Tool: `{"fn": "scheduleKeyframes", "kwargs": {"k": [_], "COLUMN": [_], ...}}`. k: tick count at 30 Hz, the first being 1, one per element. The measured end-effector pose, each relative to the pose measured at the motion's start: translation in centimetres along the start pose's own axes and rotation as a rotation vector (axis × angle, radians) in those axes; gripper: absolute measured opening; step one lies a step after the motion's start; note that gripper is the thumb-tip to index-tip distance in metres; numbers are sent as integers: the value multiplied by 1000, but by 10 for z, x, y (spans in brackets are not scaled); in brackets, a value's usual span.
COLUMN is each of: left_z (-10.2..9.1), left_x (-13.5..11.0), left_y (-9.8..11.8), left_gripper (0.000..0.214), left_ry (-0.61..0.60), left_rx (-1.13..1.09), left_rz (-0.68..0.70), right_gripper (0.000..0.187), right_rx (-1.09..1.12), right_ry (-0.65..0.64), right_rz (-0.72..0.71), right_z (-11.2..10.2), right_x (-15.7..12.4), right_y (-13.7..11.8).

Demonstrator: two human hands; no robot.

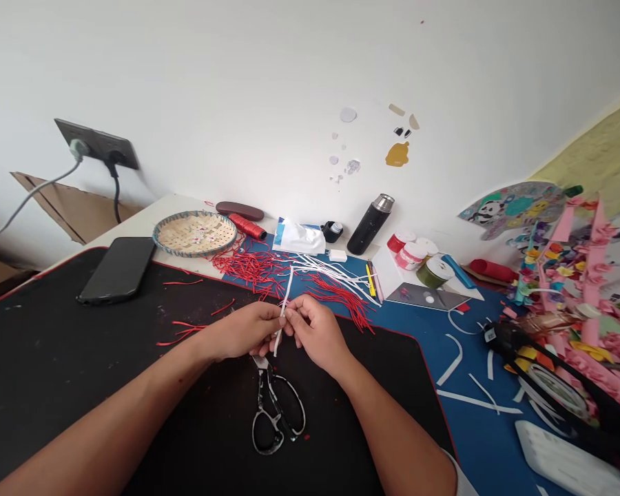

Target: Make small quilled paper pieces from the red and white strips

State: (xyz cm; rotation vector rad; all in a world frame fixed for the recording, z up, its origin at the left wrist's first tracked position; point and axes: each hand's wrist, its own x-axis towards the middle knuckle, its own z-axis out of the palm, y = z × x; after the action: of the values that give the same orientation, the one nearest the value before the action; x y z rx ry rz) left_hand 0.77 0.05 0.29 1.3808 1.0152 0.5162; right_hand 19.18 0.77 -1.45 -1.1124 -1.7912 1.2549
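A thin white paper strip [283, 306] stands nearly upright above the black desk mat [56, 358], pinched between the fingertips of the left hand [245, 331] and the right hand [315, 329]. Black-handled scissors [275, 406] lie just below the hands. The mat's left half is mostly open; its red-trimmed right edge borders the blue surface [470, 434]. A black phone [118, 269] lies well apart. No readable writing.

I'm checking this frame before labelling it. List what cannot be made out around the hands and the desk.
- Head view: the left hand and right hand cover the middle of the white strip; the grip is hidden.
- The scissors blade tips lie under the hands.
- The basket contents are too small to tell.
- The white device is cut off by the bottom right edge.
- The jars carry labels too small to read.
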Motion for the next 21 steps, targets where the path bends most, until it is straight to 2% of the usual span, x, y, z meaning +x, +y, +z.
{"fn": "scheduleKeyframes", "kwargs": {"k": [3, 9, 16, 21], "left_z": [0, -1, -2, -3], "left_x": [0, 0, -1, -2], "left_y": [1, 0, 0, -2], "left_gripper": [42, 46, 54, 55], "left_ry": [3, 8, 20, -58], "left_rx": [11, -41, -174, -181], "left_rz": [3, -11, -29, -22], "right_gripper": [15, 19, 16, 16], "right_rx": [-24, 64, -19, -102], "right_ry": [6, 14, 43, 55], "right_rz": [-4, 33, -30, -53], "right_z": [1, 1, -1, -2], "right_x": [0, 1, 1, -1], "right_y": [1, 2, 1, -1]}}
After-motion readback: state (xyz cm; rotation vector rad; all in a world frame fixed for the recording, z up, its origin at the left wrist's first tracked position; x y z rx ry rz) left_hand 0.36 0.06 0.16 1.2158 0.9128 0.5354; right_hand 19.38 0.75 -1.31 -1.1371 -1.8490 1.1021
